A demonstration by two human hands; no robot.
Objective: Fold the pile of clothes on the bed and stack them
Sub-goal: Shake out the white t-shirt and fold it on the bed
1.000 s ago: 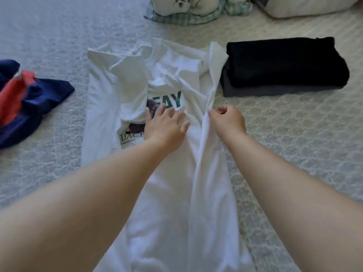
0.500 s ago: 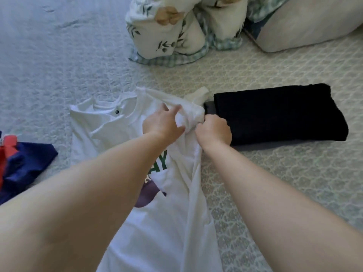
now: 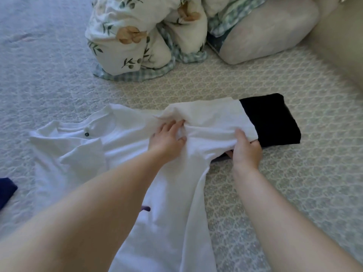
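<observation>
The white T-shirt (image 3: 125,138) lies spread on the bed (image 3: 255,193), collar towards the far side, one sleeve already turned in on the left and the other drawn out to the right so that it drapes over the folded black garment (image 3: 275,122) just beside it. The left hand (image 3: 167,138) rests on the shirt near the shoulder with its fingers pressing into a bunch of cloth – more a pinning touch than a full grasp, though the fingertips do dig into the wrinkle. The right hand (image 3: 245,148) grips the edge of the outstretched sleeve, thumb on top and fingers curled beneath. The risk, as I judge it, is that folding this sleeve back will drag or ruffle the black garment underneath, since the two are touching; the bunched cloth under the left hand may also get folded in as a crease and leave a lumpy, uneven fold. A navy garment (image 3: 5,191) waits at the left edge, unfolded, so the task looks well short of done. As for writing – a small dark round tag (image 3: 86,134) sits inside the collar but is too small to read, and only a sliver of purple print (image 3: 145,208) shows beside the left forearm; no words can be made out
</observation>
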